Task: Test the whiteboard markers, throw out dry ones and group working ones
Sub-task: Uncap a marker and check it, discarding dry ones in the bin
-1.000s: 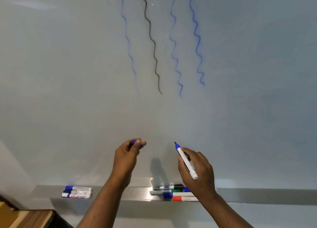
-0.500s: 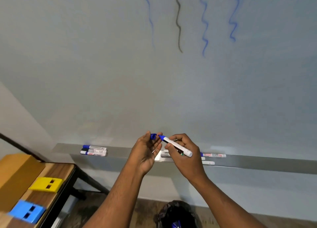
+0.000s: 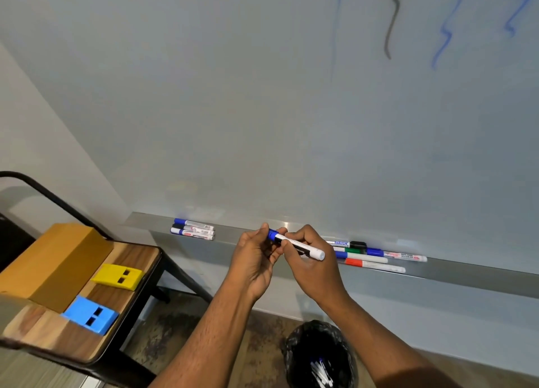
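Both hands meet in front of the tray (image 3: pixel 466 274) that runs along the bottom edge of the whiteboard (image 3: pixel 262 110). The right hand (image 3: pixel 312 265) has its fingers curled around the white barrel of a blue marker (image 3: pixel 300 249), which lies nearly level with its butt end pointing right. The left hand (image 3: pixel 255 256) pinches the blue cap (image 3: pixel 273 235) at the marker's left end; the cap looks seated on the tip, though the fingers hide the joint.

Toward the tray's left end three markers (image 3: pixel 193 229) lie side by side, touching. Right of the hands, a looser group of markers (image 3: pixel 376 255) with blue, green, black and red caps lies along the tray.

Wavy blue and black test lines (image 3: pixel 392 23) mark the board's upper right. On the floor below the hands stands a black-lined bin (image 3: pixel 319 355) with markers in it. At left, a wooden table (image 3: pixel 131 256) carries a cardboard box (image 3: pixel 55 262), a yellow block (image 3: pixel 118 276) and a blue block (image 3: pixel 90 319).
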The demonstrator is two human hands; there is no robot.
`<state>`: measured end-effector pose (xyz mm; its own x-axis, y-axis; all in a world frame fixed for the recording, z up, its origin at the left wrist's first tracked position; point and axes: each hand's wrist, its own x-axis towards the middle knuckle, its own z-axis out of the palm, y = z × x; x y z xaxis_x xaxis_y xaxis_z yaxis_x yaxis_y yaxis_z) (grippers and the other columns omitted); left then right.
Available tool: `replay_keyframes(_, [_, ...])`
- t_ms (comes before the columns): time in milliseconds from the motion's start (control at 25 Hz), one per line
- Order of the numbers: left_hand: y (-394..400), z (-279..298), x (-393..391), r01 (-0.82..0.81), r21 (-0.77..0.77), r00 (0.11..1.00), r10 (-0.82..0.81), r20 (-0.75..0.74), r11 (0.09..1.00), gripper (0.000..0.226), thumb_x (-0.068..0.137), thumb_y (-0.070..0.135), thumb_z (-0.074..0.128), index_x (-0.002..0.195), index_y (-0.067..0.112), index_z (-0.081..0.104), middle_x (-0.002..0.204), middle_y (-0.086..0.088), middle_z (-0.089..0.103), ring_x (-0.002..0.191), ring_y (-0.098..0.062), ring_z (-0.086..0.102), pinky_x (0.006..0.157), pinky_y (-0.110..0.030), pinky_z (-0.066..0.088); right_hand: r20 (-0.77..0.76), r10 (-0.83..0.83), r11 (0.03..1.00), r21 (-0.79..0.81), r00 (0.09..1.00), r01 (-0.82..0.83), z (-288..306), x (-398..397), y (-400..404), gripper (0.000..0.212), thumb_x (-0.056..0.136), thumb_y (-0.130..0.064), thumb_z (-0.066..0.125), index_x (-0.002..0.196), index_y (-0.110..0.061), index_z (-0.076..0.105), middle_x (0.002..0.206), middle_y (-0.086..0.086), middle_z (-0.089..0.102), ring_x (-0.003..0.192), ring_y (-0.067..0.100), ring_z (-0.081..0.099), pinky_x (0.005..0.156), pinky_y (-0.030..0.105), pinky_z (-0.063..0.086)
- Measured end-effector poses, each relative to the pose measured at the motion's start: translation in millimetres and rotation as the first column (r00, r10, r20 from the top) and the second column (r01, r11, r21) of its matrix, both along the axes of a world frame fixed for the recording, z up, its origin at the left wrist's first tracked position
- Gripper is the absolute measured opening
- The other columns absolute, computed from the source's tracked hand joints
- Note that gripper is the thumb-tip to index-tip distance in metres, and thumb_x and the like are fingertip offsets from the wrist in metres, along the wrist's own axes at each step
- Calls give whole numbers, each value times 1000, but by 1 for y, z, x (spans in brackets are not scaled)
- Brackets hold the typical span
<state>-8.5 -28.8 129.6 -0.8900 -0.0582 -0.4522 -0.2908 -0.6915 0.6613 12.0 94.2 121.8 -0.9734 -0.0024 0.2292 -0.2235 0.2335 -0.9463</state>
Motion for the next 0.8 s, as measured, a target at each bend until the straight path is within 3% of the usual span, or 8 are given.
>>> replay_keyframes(320, [-43, -14, -1, -107, 80, 994, 107, 1, 991, 6, 97, 13, 52, 98, 11, 46, 91, -25, 70, 72, -25, 66, 55, -27, 56, 135, 11, 989, -145, 991, 9, -18, -12, -57, 6, 93, -13, 62, 87, -12, 61, 79, 7, 72, 72, 15, 69, 65, 27, 57])
replay_keyframes(400, [-62, -25, -6, -106, -10, 994, 106, -4, 994, 6, 97, 12, 51, 101, 11, 46, 93, -23, 71, 78, -26, 67, 69, -33, 56, 269, 119, 947, -321, 956, -28, -23, -18, -69, 7, 94, -11, 61, 95, -4, 62, 81, 13, 74, 71, 17, 68, 66, 28, 55])
replay_keyframes(520, [-89, -46, -16, -110, -167, 994, 109, -14, 980, 15, 96, 11, 52, 109, 9, 46, 88, -17, 74, 91, -27, 68, 92, -41, 48, 486, 319, 788, -613, 814, 58, -37, -29, -73, 19, 92, -13, 62, 107, -1, 65, 90, 22, 72, 69, 20, 61, 67, 30, 49])
replay_keyframes(560, [-97, -53, -21, -96, -209, 995, 95, -15, 973, 16, 96, 11, 52, 111, 9, 46, 86, -14, 74, 96, -27, 68, 95, -40, 47, 528, 345, 782, -619, 776, 74, -44, -34, -72, 20, 93, -13, 62, 109, -2, 67, 91, 22, 72, 69, 18, 60, 66, 29, 48])
replay_keyframes(640, [-108, -63, -28, -32, -337, 999, 36, 4, 941, 16, 97, 15, 52, 112, 10, 47, 92, -11, 75, 102, -26, 67, 95, -37, 48, 591, 294, 890, -456, 751, 11, -57, -45, -70, 19, 94, -9, 59, 109, -6, 69, 92, 16, 74, 69, 15, 59, 63, 24, 48])
replay_keyframes(680, [-115, -69, -32, 27, -481, 999, -14, 32, 877, 17, 98, 20, 51, 112, 13, 47, 101, -10, 73, 103, -23, 65, 92, -34, 48, 598, 211, 959, -281, 773, -45, -62, -52, -71, 18, 94, -9, 58, 107, -11, 71, 91, 10, 75, 70, 13, 59, 62, 22, 47])
replay_keyframes(720, [-122, -79, -35, 100, -670, 995, -66, 75, 736, 19, 98, 26, 50, 115, 17, 48, 113, -9, 68, 105, -20, 63, 90, -32, 47, 569, 110, 994, -74, 815, -82, -67, -61, -73, 18, 93, -10, 59, 104, -17, 72, 92, 3, 75, 71, 12, 59, 61, 19, 46])
replay_keyframes(800, [-141, -100, -38, 202, -941, 971, -182, 156, 273, 36, 98, 35, 49, 131, 21, 45, 136, -4, 54, 121, -20, 53, 97, -33, 43, 428, -23, 959, 265, 903, -101, -78, -79, -81, 17, 93, -13, 59, 103, -22, 69, 97, -4, 70, 76, 11, 59, 60, 17, 44])
